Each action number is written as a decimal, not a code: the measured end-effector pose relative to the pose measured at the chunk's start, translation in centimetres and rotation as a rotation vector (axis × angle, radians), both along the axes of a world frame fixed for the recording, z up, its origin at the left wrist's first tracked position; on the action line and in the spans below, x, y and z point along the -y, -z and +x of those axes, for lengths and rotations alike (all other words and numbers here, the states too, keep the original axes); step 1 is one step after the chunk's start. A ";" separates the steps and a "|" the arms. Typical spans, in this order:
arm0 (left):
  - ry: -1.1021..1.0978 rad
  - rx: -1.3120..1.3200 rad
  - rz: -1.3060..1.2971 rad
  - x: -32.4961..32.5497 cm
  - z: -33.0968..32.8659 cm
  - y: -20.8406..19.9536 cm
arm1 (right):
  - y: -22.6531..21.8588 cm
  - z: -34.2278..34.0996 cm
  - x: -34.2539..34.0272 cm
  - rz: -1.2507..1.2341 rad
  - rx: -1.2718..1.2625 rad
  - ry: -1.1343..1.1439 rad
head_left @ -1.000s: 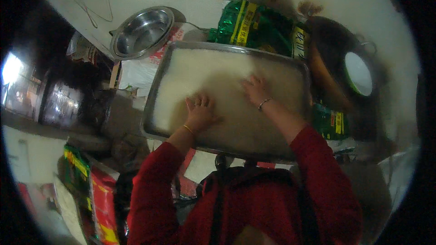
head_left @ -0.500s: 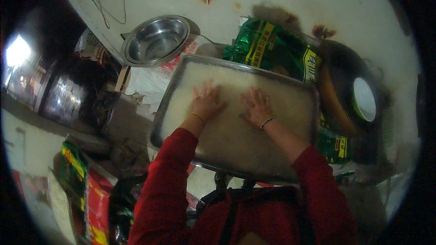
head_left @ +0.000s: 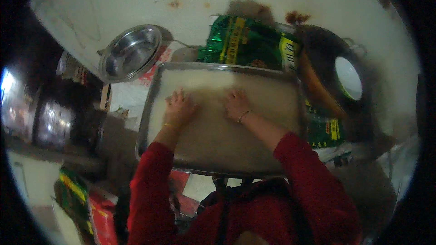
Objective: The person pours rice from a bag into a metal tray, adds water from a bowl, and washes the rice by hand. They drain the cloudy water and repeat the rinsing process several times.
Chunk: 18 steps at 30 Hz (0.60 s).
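Observation:
A wide metal tray (head_left: 190,66) lies in front of me, filled with a pale, level layer that looks like rice (head_left: 227,143). On the left part of this layer rests my left hand (head_left: 180,109), palm down, fingers forward and slightly apart. My right hand (head_left: 236,105) lies palm down near the middle, its fingers also stretched out. Neither hand grips anything. Both wrists wear a thin band, and red sleeves cover the forearms. Motion blur softens the fingertips.
Beyond the tray's left corner sits a shiny metal basin (head_left: 131,53) by a white sack (head_left: 125,97). A green bag (head_left: 250,41) lies behind the tray. To the right stand a dark wok (head_left: 313,47) with a white bowl (head_left: 349,78) and another green bag (head_left: 326,129).
The whole view has shifted, so the tray and basin appear further left and straighter. Both hands stay flat on the pale layer, with the left fingers looking closer together.

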<state>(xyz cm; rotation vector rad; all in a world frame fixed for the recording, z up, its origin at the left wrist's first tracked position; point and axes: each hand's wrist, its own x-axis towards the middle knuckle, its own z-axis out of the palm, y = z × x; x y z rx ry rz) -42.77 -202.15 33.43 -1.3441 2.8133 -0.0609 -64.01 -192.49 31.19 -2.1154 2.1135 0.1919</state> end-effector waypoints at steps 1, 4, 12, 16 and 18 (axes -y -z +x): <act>-0.006 -0.029 -0.027 -0.4 0.4 -0.1 | -0.3 0.1 -0.3 -0.012 0.031 0.008; -0.056 -0.048 -0.034 -0.8 1.3 -0.1 | -1.8 -0.8 -1.4 -0.130 0.105 -0.007; -0.027 -0.078 0.065 0.5 -0.1 1.4 | -2.0 -7.2 -3.9 -0.192 0.077 0.309; 0.015 -0.140 0.089 0.6 0.1 1.4 | -0.8 -7.7 -4.2 -0.142 -0.017 0.412; 0.023 -0.170 0.112 0.1 0.4 1.3 | -0.8 -8.1 -4.1 -0.095 -0.012 0.417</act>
